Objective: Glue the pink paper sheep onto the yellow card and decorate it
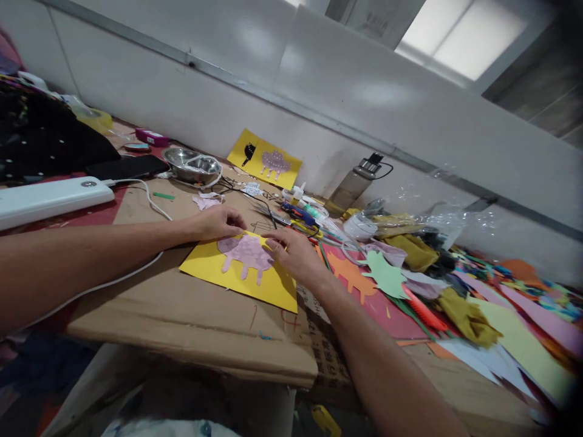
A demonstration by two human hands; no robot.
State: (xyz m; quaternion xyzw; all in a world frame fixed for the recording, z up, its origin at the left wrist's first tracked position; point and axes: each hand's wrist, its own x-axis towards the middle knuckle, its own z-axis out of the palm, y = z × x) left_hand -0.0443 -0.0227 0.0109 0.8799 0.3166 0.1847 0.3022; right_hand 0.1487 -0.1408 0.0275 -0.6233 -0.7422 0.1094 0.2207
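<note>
The left hand (223,221) has its fingers at the far edge of a flat yellow paper sheet (203,266); the right hand (296,250) curves its fingers over that sheet's right part. Between the two sets of fingers and nearer the wearer spreads a lilac paper cutout with leg-like strips (248,258). Beyond the left fingers sits a round shiny metal bowl (194,176); farther beyond the right fingers, a grey translucent bottle with a black cap (348,193). Right of the right fingers lie an orange paper cutout (350,274) and a mint-green paper cutout (385,274).

Pale glossy wall (319,79), grey rail (291,104); bright window (483,36) upper right.
</note>
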